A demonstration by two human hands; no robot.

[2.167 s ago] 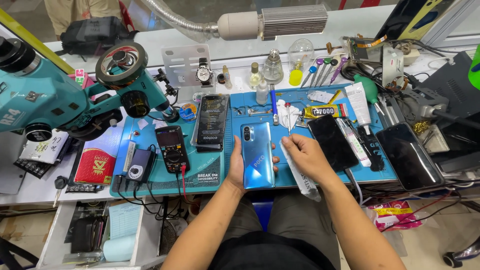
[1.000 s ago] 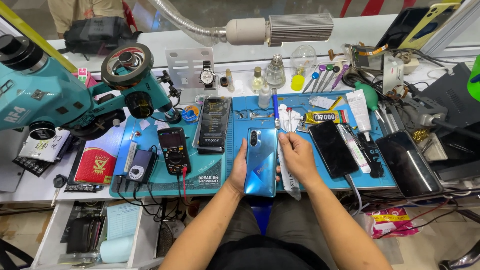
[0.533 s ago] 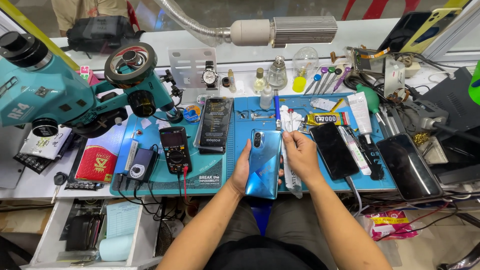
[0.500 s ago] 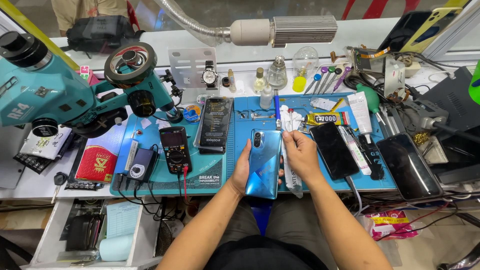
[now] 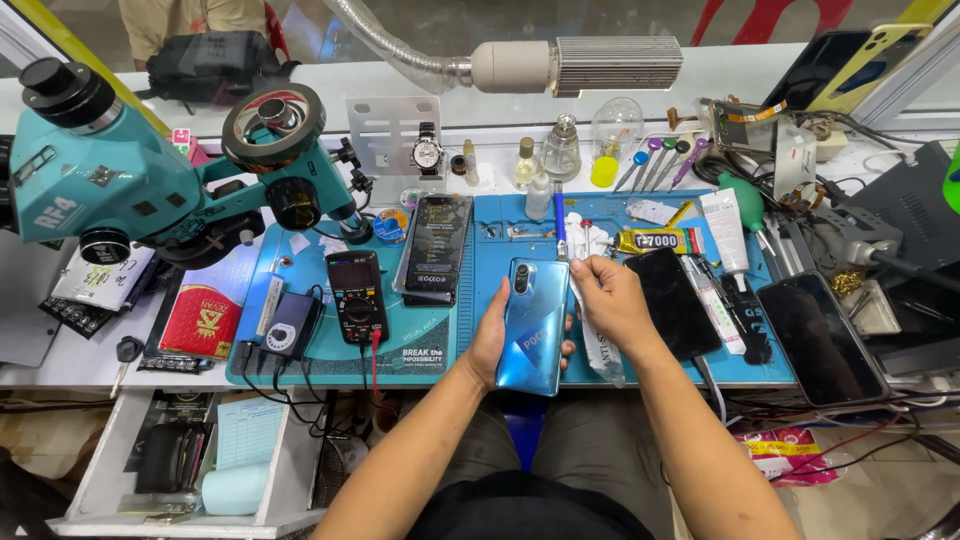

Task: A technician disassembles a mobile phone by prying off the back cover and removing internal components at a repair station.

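Observation:
A shiny blue smartphone (image 5: pixel 533 325) lies back side up over the blue work mat (image 5: pixel 470 345), camera bump at its top left. My left hand (image 5: pixel 492 340) cups its left edge from underneath. My right hand (image 5: pixel 612 300) grips the phone's upper right edge with fingers bent over the side. Both forearms reach in from the bottom of the head view. A white tube (image 5: pixel 600 345) lies under my right hand.
A teal microscope (image 5: pixel 130 180) stands at the left. On the mat lie a black multimeter (image 5: pixel 356 296), a dark phone (image 5: pixel 435 247) and a glue tube (image 5: pixel 652 241). Two black phones (image 5: pixel 820 335) lie right. An open drawer (image 5: pixel 190 460) sits lower left.
The phone has been pulled slightly nearer me and tilted a little. My right hand has shifted up from the phone's right side to its upper right edge.

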